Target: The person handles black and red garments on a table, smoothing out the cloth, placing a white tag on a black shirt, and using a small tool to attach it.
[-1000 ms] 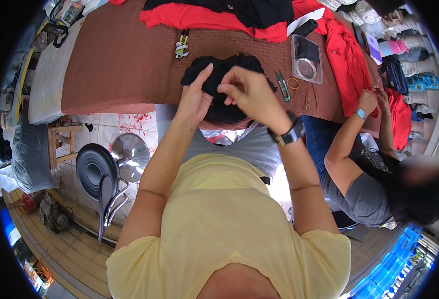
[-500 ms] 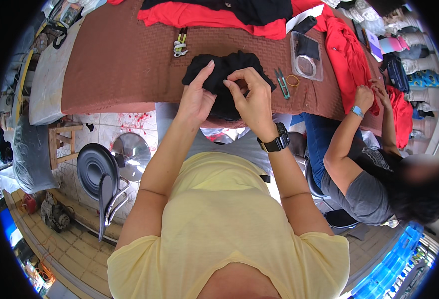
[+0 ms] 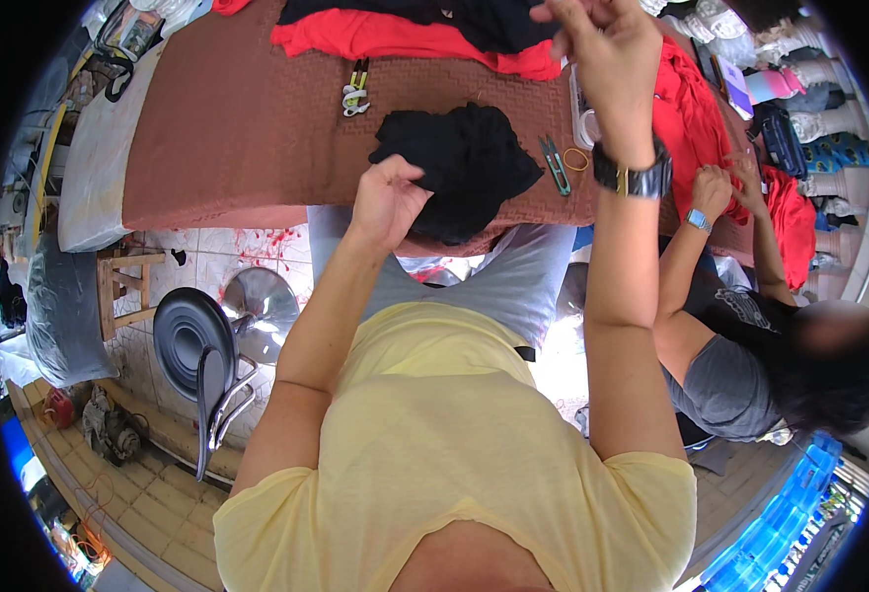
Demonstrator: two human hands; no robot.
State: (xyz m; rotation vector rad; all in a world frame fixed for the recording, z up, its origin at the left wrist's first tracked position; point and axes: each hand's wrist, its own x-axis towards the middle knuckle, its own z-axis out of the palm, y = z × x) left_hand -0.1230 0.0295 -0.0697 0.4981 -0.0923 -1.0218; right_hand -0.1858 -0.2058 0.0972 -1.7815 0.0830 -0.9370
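A crumpled black cloth (image 3: 469, 163) lies at the near edge of the brown-covered table, partly hanging over my lap. My left hand (image 3: 390, 204) is closed at its left edge, thumb and fingers pinching the fabric. Up and to the right, away from the cloth, my right hand (image 3: 617, 64) is raised over the far side of the table. Its fingers are bent as in a pinch, close to the picture's top edge; anything between them is too small to see. Green-handled thread snips (image 3: 556, 165) and a yellow ring-shaped band (image 3: 577, 160) lie right of the cloth.
Yellow-and-black snips (image 3: 355, 87) lie at the back of the table (image 3: 227, 128). Red fabric (image 3: 405, 44) and black fabric lie along the far side. A clear container (image 3: 586, 126) is partly hidden by my right arm. A co-worker (image 3: 725, 365) handles red cloth at the right.
My right hand has left the black cloth and swung up and to the right, now covering part of the clear container. My left hand stays at the cloth, whose folds have shifted.
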